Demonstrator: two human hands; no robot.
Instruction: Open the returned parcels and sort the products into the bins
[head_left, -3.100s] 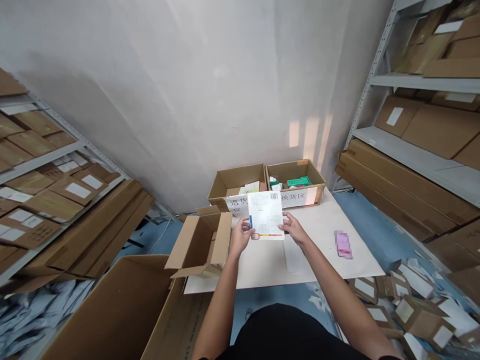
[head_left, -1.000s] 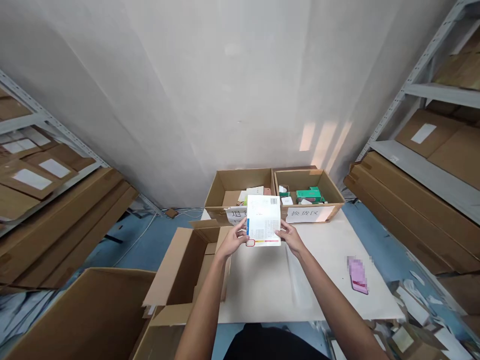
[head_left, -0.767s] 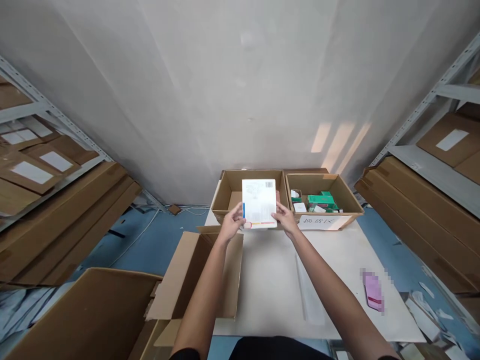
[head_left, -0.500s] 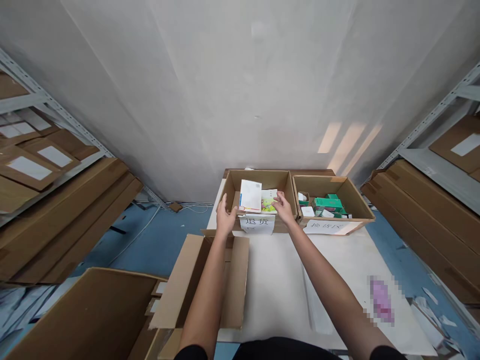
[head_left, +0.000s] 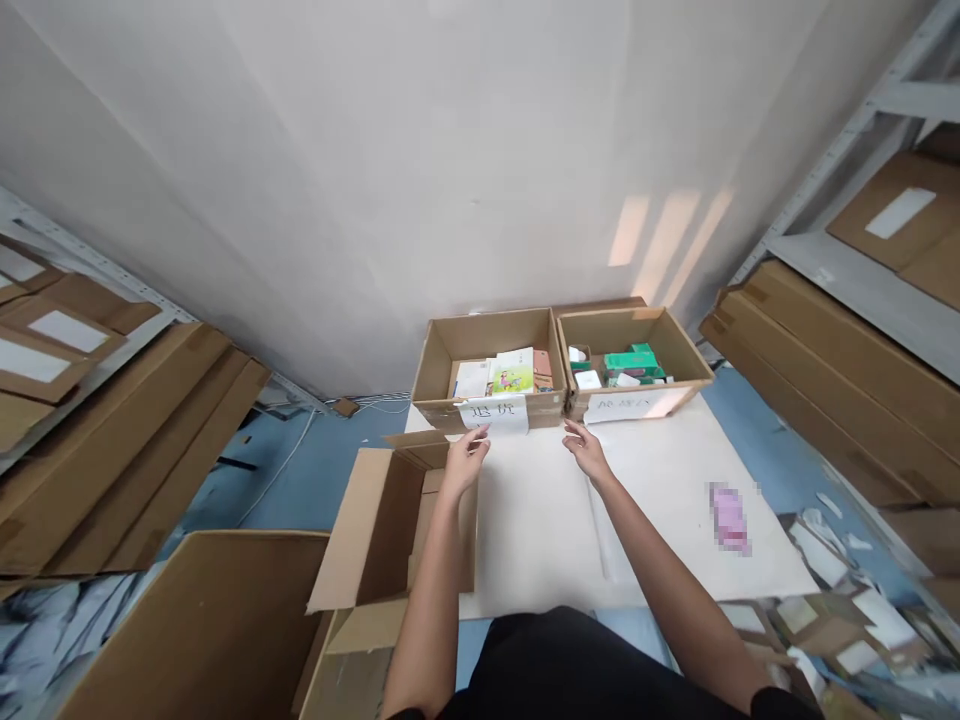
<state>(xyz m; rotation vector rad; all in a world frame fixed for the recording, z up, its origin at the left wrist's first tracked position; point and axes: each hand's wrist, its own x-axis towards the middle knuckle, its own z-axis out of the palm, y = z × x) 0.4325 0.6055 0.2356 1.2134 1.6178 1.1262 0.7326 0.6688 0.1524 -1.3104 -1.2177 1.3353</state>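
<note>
My left hand [head_left: 466, 460] is empty with its fingers apart, just in front of a cardboard box [head_left: 431, 370] at the back of the table. To the right, my right hand [head_left: 587, 452] is also open and holds nothing, near the front corner between that box and a second one. Inside the left box lie a book with a green and yellow picture cover [head_left: 517, 375], a white book [head_left: 471, 380] and a reddish-brown one [head_left: 541, 368]. A white paper label [head_left: 495, 415] with handwritten characters hangs on its front.
The second box [head_left: 682, 345] holds green cartons [head_left: 630, 362] and small white boxes. An open carton [head_left: 352, 530] stands left of the table [head_left: 532, 530]. A blurred-out purple item [head_left: 729, 518] lies at right. Shelves with cardboard flank both sides; parcels [head_left: 862, 620] lie lower right.
Both hands have drawn back from over the left box towards me. The white book that stood high between them now lies lower in the box. The whole view has shifted a little.
</note>
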